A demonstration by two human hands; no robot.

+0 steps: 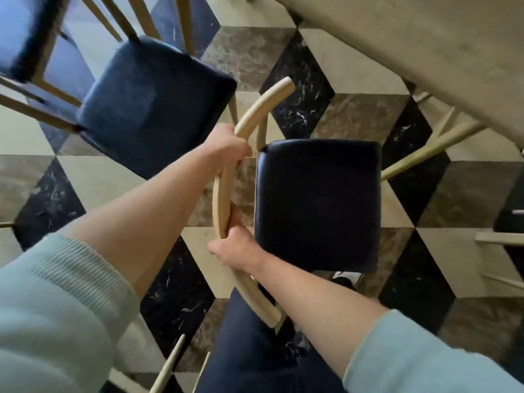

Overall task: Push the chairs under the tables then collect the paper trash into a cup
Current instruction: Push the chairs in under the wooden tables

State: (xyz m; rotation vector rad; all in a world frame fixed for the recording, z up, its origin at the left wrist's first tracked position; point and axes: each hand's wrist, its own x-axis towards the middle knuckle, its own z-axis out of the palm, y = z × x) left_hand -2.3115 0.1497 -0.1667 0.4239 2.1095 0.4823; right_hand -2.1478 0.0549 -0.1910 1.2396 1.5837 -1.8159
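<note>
A chair with a dark blue padded seat and a curved pale wooden backrest stands in the middle of the view, its seat facing the table. My left hand grips the upper part of the backrest. My right hand grips the lower part of the same rail. The beige table top runs across the upper right, and its edge lies a short way beyond the seat's front. No paper trash or cup is in view.
A second blue-seated chair stands at the upper left, close to my left hand, and a third chair sits in the far corner. Wooden table legs slant under the table. The floor is checkered marble tile.
</note>
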